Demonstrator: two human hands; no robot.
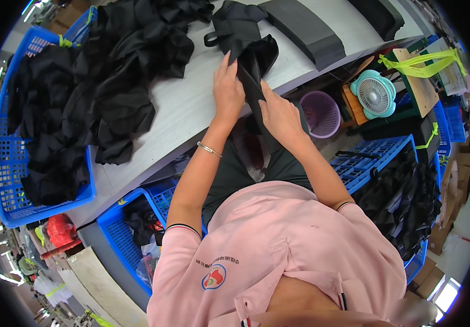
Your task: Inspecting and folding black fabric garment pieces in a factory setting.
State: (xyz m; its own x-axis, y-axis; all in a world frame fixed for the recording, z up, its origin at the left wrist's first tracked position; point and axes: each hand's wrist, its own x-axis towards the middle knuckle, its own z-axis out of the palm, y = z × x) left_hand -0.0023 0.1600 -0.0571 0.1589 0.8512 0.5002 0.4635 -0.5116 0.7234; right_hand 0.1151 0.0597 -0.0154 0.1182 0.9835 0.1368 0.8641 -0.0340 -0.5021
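Observation:
A black sewn fabric piece (239, 26) with a small loop at its left side lies across the table edge. A long, narrow part of it with a visible seam hangs down toward my lap. My left hand (228, 91) holds its left edge, index finger stretched along the cloth and thumb alongside. Lower down, my right hand (282, 116) grips the narrow part from the right, its fingertips partly hidden by the cloth.
Heaped black fabric pieces (118, 71) cover the table's left side, spilling from a blue basket (11, 163). Flat black panels (306, 32) lie far right. A purple bin (321, 113), a turquoise fan (374, 94) and a blue basket of black pieces (374, 158) stand to the right.

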